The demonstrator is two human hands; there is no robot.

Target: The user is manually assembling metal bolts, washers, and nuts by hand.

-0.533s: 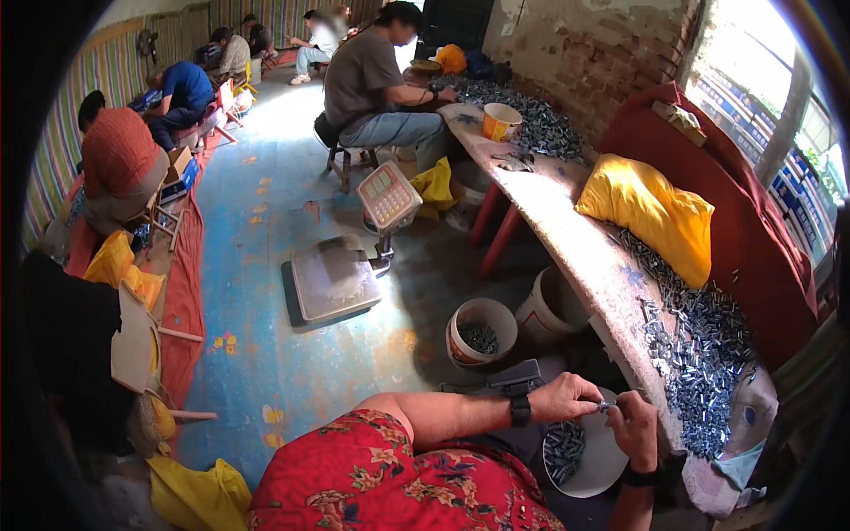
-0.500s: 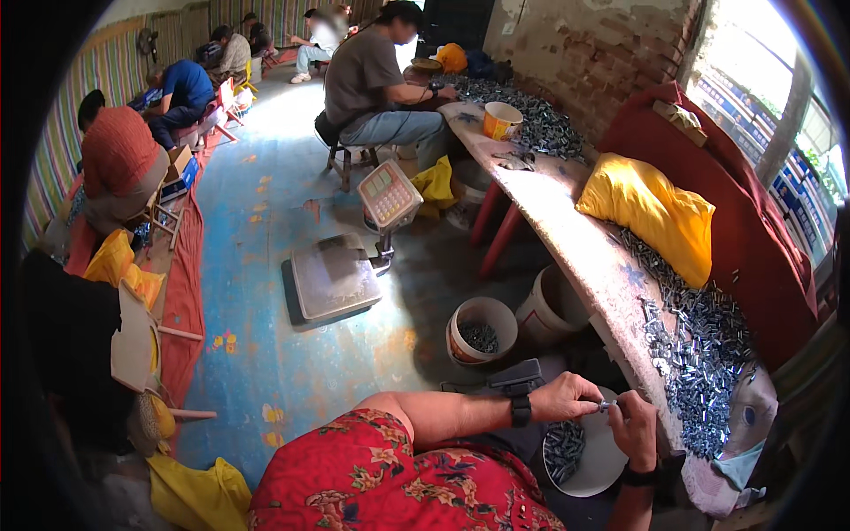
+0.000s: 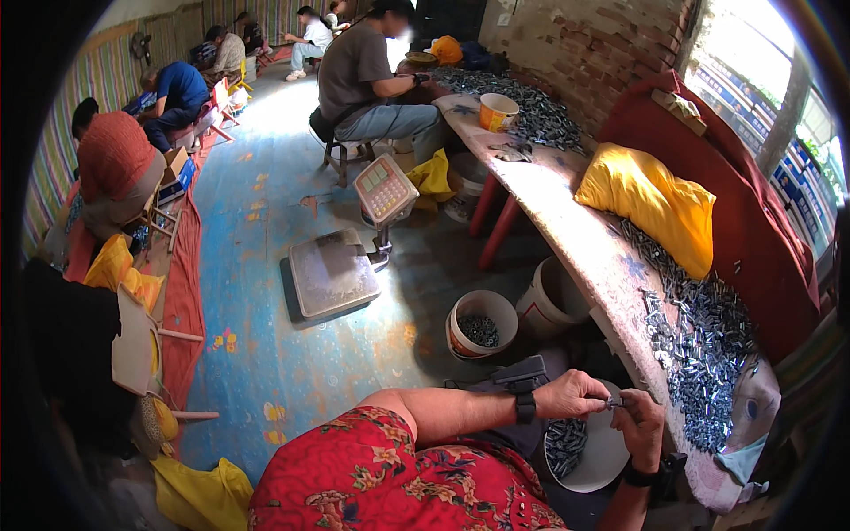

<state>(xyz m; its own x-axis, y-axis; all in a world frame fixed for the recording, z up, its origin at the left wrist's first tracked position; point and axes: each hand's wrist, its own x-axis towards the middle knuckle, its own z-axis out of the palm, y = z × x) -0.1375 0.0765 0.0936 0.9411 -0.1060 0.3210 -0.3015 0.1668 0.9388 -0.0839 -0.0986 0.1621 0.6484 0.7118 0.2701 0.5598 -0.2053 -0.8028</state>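
Between the fingertips of both hands, one small metal piece (image 3: 613, 404), its details too small to tell
Left hand (image 3: 571, 395) and right hand (image 3: 641, 423) nearly together, thumb and fingers of each clamped on it
Just below, a white bucket (image 3: 609, 450) with dark metal parts (image 3: 564, 447) gathered toward its left side
Close by on the right, a long worktop (image 3: 556, 196), pale, scuffed and sunlit, with a blue stain (image 3: 631, 267) and an edge bent into a curve by the lens
On its near end, a loose spread of shiny parts (image 3: 713, 358), thinning up to a plump yellow bag (image 3: 649, 212); farther along, an orange-and-white tub (image 3: 498, 113) beside a second dark heap (image 3: 542, 115)
Behind, a dark red cloth (image 3: 748, 212) below a bright window (image 3: 748, 44), then a wall (image 3: 611, 44) of bare brick and flaking plaster
Near the red table legs (image 3: 503, 232), two floor buckets: one part-filled (image 3: 482, 308), the other leaning (image 3: 553, 296)
On the worn blue floor (image 3: 239, 354), patterned with yellow flowers, a flat platform scale (image 3: 332, 270) with a keypad display
At the table's far end, a seated co-worker (image 3: 356, 75) in a dark shirt
Along the left, more seated people (image 3: 181, 93) before a striped curtain (image 3: 66, 146), with a long red cloth strip (image 3: 181, 301) on the floor
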